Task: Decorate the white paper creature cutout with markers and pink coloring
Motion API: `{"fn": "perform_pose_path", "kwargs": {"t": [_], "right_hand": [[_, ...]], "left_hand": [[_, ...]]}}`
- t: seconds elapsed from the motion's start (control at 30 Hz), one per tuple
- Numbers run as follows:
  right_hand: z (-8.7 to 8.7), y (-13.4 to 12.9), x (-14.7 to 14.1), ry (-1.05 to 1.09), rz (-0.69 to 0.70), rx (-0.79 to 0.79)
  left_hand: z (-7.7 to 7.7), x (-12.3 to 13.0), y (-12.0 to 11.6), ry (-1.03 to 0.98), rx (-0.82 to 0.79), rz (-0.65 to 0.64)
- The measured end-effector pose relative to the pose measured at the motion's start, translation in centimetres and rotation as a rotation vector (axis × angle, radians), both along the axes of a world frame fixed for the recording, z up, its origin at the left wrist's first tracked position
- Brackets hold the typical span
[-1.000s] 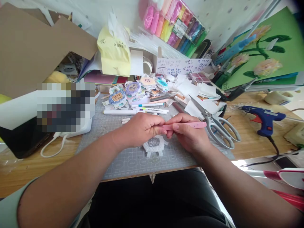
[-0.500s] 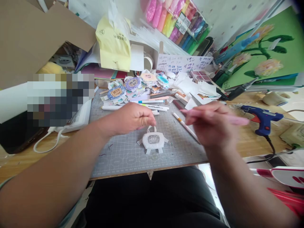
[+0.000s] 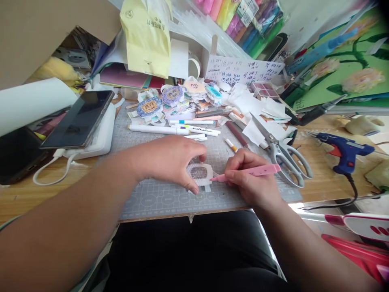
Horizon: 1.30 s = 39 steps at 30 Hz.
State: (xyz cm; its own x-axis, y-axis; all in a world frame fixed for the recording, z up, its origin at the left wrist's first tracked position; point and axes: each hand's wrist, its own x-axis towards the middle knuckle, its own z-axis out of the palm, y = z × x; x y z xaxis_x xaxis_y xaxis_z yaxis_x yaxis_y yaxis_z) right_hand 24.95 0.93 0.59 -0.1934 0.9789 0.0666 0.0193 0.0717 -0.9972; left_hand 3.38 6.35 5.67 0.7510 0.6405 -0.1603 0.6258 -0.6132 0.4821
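Note:
A small white bubble-wrap piece (image 3: 207, 172), with a dark patch in the middle and paper tabs at its edges, lies flat on the grey cutting mat (image 3: 164, 199). My left hand (image 3: 170, 160) spans it from the left, thumb at the near edge and index finger at the far edge, covering its left part. A pink marker (image 3: 258, 170) is pinched in my right hand (image 3: 253, 182). The marker's tip is at the right edge of the piece; whether it touches cannot be told.
White markers (image 3: 158, 129) lie beyond my hands. Behind them are several decorated paper cutouts (image 3: 149, 106) and paper scraps (image 3: 240, 101). Scissors (image 3: 278, 150) and a blue glue gun (image 3: 343, 150) are on the right. A phone (image 3: 80, 117) rests at the left on a white box.
My left hand has come down from above the piece and spread around it. My right hand has moved left and lower, bringing the pink marker's tip to the piece. The view has shifted slightly.

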Motion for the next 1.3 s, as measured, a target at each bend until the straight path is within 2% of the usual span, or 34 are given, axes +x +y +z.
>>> {"fn": "perform_pose_path", "kwargs": {"t": [0.23, 0.37, 0.57, 0.67, 0.77, 0.9, 1.0, 1.13, 1.23, 1.3], "right_hand": [[0.8, -0.1, -0.2, -0.158, -0.006, 0.022], [0.9, 0.0, -0.2, -0.112, 0.008, 0.013], [1.0, 0.0, -0.3, -0.140, 0.008, 0.021], [1.2, -0.1, -0.4, -0.164, -0.035, 0.033], [1.3, -0.2, -0.4, -0.195, -0.007, 0.028], [1.3, -0.2, -0.5, -0.213, -0.063, 0.043], [1.4, -0.1, -0.5, -0.229, -0.011, 0.026], [1.5, -0.1, -0.6, -0.257, -0.084, 0.045], [1.4, -0.2, -0.6, -0.246, -0.043, 0.024], [1.4, -0.2, -0.6, -0.241, -0.066, 0.025]], "left_hand": [[-0.3, 0.6, -0.3, 0.033, 0.011, 0.005], [-0.4, 0.5, -0.3, 0.017, 0.016, -0.002], [-0.4, 0.5, -0.3, 0.020, 0.015, -0.014], [-0.4, 0.5, -0.3, 0.028, 0.007, -0.015], [-0.3, 0.5, -0.3, 0.047, 0.006, -0.014], [0.1, 0.7, -0.3, 0.085, -0.036, -0.017], [0.4, 0.8, -0.3, 0.107, -0.040, -0.013], [0.4, 0.8, -0.3, 0.117, -0.053, -0.007], [0.2, 0.7, -0.2, 0.106, -0.059, -0.011], [0.1, 0.7, -0.2, 0.104, -0.062, -0.011]]}}
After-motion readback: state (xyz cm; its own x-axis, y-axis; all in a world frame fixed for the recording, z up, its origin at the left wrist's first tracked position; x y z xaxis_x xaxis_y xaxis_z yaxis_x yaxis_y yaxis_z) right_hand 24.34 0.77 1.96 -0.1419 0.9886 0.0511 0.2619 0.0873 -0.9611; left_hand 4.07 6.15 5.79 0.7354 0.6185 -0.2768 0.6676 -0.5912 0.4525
